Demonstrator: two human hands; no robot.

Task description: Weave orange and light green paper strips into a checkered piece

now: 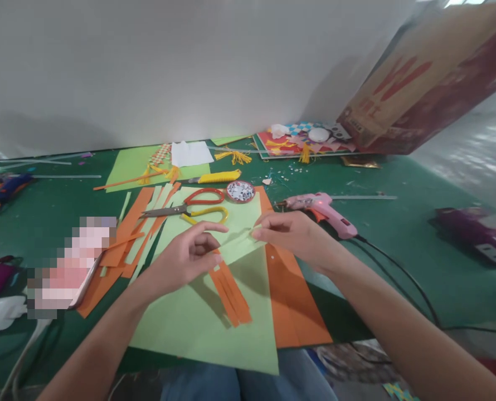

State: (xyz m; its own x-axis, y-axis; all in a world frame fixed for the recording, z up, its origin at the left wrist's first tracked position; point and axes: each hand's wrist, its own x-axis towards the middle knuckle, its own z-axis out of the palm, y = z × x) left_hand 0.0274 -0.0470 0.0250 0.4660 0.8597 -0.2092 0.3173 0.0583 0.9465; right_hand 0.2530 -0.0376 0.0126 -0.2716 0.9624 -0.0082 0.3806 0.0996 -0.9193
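Both my hands hover over a light green paper sheet (198, 323) on the green table (398, 234). My left hand (189, 253) and my right hand (290, 234) pinch the two ends of a thin light green paper strip (237, 239) stretched between them. Orange paper strips (231, 292) lie under my left hand, and an orange sheet (292, 301) lies under my right wrist. Scissors (185, 209) with red and yellow handles rest just beyond my hands.
A pink glue gun (323, 209) with its black cable lies to the right. A round dish of small beads (240, 191), a yellow cutter (217, 177), loose orange and green strips (135, 234), a phone (76, 267) and a tilted cardboard box (423, 89) surround the work area.
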